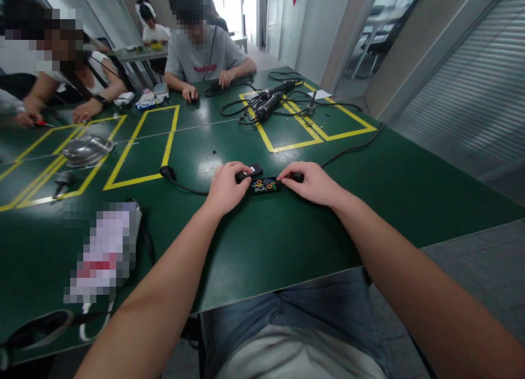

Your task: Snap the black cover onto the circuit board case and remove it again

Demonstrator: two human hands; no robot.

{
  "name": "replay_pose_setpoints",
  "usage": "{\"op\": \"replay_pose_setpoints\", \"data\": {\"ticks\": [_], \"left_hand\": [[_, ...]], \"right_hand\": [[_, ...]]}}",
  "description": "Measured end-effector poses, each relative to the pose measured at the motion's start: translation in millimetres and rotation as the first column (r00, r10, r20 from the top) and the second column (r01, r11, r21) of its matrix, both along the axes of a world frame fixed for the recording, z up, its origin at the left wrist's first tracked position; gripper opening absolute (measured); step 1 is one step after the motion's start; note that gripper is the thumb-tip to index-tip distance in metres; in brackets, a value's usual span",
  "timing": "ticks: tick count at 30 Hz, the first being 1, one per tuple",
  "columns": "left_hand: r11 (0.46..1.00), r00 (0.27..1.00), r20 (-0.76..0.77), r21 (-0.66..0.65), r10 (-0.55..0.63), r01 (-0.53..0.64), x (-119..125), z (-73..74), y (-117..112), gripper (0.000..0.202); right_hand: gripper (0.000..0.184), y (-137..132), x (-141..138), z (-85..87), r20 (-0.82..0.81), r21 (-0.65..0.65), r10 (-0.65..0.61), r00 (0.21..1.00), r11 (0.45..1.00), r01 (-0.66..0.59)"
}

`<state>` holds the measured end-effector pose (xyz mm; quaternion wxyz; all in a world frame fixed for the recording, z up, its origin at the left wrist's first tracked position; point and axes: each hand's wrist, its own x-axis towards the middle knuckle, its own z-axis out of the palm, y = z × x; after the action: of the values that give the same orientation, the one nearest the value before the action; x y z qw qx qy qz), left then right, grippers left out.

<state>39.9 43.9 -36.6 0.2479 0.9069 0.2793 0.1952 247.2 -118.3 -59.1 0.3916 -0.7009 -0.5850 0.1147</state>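
Opened black casing: on the table, long axis left–right, between both grips. Left grip pinches a black cover at the casing's left end; right grip pinches its right end.

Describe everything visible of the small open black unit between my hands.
The open black unit is a slim, plastic-looking tray lying flat on the green table. Inside show orange rings and bluish parts. The left hand holds a black cover piece at its upper left; the right hand pinches a black cord at its right end.
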Motion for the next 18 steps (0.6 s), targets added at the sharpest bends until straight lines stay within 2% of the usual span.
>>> {"op": "replay_pose_setpoints", "data": {"ticks": [5,10,15,18], "left_hand": [[0.987,0.989,-0.094,-0.108,0.111,-0.121,-1,10.5,-1,0.035],[0.993,0.989,-0.090,0.011,0.114,-0.114,-6,9.0,3,0.033],[0.975,0.972,-0.085,0.063,0.218,-0.214,-9,4.4,9,0.034],[0.987,0.989,0.006,0.054,0.148,-0.148,-10,6.2,8,0.032]], "right_hand": [[0.018,2,-3,-2.4,0.048,0.012,-0.014,0.999,1.000,0.013],[0.018,4,-3,-5.9,0.075,0.018,-0.026,0.997,1.000,0.024],[0.020,4,-4,-6.1,0.078,0.014,-0.039,0.996,0.999,0.038],[0.022,4,-5,-6.0,0.051,0.010,-0.059,0.997,0.998,0.059]]}}
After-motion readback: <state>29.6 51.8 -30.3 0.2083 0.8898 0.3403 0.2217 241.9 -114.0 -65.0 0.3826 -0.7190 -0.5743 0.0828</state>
